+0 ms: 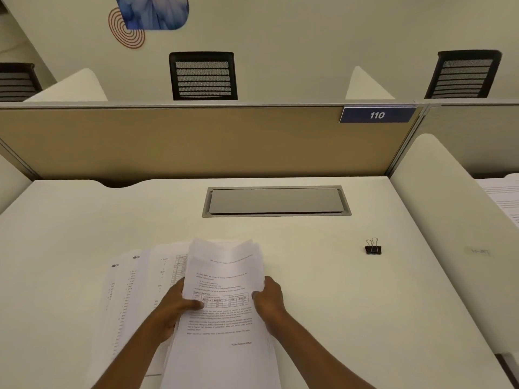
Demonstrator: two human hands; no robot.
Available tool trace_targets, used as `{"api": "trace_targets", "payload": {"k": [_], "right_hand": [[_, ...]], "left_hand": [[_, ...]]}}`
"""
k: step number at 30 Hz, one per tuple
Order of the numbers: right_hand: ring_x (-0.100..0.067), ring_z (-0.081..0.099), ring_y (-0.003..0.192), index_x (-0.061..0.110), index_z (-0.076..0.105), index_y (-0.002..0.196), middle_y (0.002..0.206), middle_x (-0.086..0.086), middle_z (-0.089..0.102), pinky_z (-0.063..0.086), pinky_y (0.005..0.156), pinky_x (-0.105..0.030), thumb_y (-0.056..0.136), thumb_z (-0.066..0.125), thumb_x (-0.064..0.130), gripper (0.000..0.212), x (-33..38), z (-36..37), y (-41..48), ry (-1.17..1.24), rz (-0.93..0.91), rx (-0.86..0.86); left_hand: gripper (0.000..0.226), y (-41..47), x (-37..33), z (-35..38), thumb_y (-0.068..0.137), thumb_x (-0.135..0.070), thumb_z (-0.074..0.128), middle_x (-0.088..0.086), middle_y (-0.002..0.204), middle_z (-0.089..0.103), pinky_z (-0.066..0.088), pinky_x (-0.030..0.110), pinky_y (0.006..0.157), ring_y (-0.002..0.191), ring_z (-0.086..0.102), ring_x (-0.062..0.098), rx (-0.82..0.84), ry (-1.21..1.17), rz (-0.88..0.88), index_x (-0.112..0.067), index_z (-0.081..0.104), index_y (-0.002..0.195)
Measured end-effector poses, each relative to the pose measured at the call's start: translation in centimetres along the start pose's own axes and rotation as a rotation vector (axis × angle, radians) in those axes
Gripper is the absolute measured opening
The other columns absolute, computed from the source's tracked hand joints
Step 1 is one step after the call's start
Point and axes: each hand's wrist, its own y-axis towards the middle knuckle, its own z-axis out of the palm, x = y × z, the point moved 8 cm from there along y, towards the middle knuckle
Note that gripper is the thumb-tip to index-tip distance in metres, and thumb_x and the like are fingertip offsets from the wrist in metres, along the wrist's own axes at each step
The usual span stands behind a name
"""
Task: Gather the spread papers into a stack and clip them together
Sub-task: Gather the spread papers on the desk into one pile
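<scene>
- Office cubicle surroundings are seen: a tan partition (pixel 196 141) closes off the far edge of a white desk (pixel 323 290), with mesh-backed chairs (pixel 202 75) beyond it.
- A grey hatch (pixel 276 201) is set into the desk near the middle of its far edge.
- Several printed sheets (pixel 132 290) are left fanned out flat towards the near left of the desk, partly covered by the bundle; they are not yet gathered.
- A bundle of papers (pixel 224 318) is held up at the middle of the near edge, its far edges uneven and not yet squared.
- The bundle's left edge is gripped by the left hand (pixel 174 307), thumb laid on the top sheet and fingers hidden beneath.
- The right edge is clasped likewise by the right hand (pixel 269 301), thumb on top.
- A black binder clip (pixel 373 247) is seen untouched towards the right edge, well apart from the papers.
- Gathering is judged roughly half done; collecting the rest, squaring and clipping remain.
</scene>
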Motion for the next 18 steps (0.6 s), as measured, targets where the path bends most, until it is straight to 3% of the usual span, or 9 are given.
{"api": "trace_targets", "payload": {"k": [3, 6, 8, 12, 15, 18], "right_hand": [[-0.018, 0.059, 0.096, 0.017, 0.053, 0.107, 0.113, -0.006, 0.06, 0.055, 0.078, -0.032, 0.083, 0.046, 0.007, 0.027, 0.0, -0.1, -0.5, 0.021, -0.007, -0.008], [-0.024, 0.045, 0.112, 0.019, 0.05, 0.118, 0.116, -0.003, 0.051, 0.046, 0.094, -0.042, 0.08, 0.053, 0.019, 0.038, -0.1, -1.9, -0.4, -0.157, -0.003, -0.133], [-0.026, 0.048, 0.113, 0.016, 0.052, 0.116, 0.117, -0.004, 0.052, 0.048, 0.092, -0.043, 0.077, 0.061, 0.022, 0.04, -0.1, -3.1, -0.6, -0.044, 0.012, -0.145], [-0.027, 0.066, 0.098, 0.011, 0.045, 0.117, 0.113, -0.009, 0.062, 0.057, 0.084, -0.046, 0.07, 0.077, 0.015, 0.056, 0.6, -4.2, -0.7, 0.445, -0.027, 0.033], [-0.032, 0.065, 0.106, 0.01, 0.052, 0.124, 0.118, -0.013, 0.067, 0.054, 0.091, -0.051, 0.062, 0.083, 0.022, 0.071, 2.6, -4.8, -1.4, 0.467, -0.174, 0.241], [-0.032, 0.068, 0.102, 0.009, 0.063, 0.116, 0.112, -0.013, 0.071, 0.056, 0.087, -0.049, 0.065, 0.083, 0.02, 0.057, 3.8, -5.8, -2.2, 0.419, -0.255, 0.288]], "left_hand": [[0.061, -0.3, 0.0, 0.2, 0.06, 0.006, 0.079, 0.017, 0.106, 0.075, 0.06, 0.054, 0.073, 0.089, 0.073, 0.04, -0.037, -0.048, 0.024, -0.014, 0.061, 0.115], [0.063, -0.7, -0.5, 0.4, 0.061, 0.003, 0.081, 0.022, 0.11, 0.072, 0.06, 0.055, 0.071, 0.094, 0.07, 0.047, 0.01, -0.144, 0.038, -0.013, 0.061, 0.118], [0.068, -1.0, -0.7, 0.5, 0.059, 0.003, 0.082, 0.026, 0.113, 0.07, 0.059, 0.057, 0.072, 0.098, 0.067, 0.051, 0.042, -0.226, 0.041, -0.01, 0.06, 0.121], [0.065, -1.0, -1.0, 0.5, 0.055, 0.007, 0.08, 0.031, 0.114, 0.067, 0.058, 0.057, 0.074, 0.1, 0.065, 0.054, 0.068, -0.329, 0.058, -0.005, 0.062, 0.117], [0.062, -1.3, -1.8, 1.5, 0.056, 0.007, 0.079, 0.032, 0.115, 0.066, 0.058, 0.058, 0.076, 0.101, 0.064, 0.054, 0.093, -0.328, 0.086, -0.004, 0.063, 0.115], [0.058, -1.6, -3.3, 2.9, 0.057, 0.004, 0.081, 0.031, 0.116, 0.067, 0.058, 0.058, 0.079, 0.103, 0.064, 0.053, 0.118, -0.308, 0.109, -0.003, 0.066, 0.112]]}}
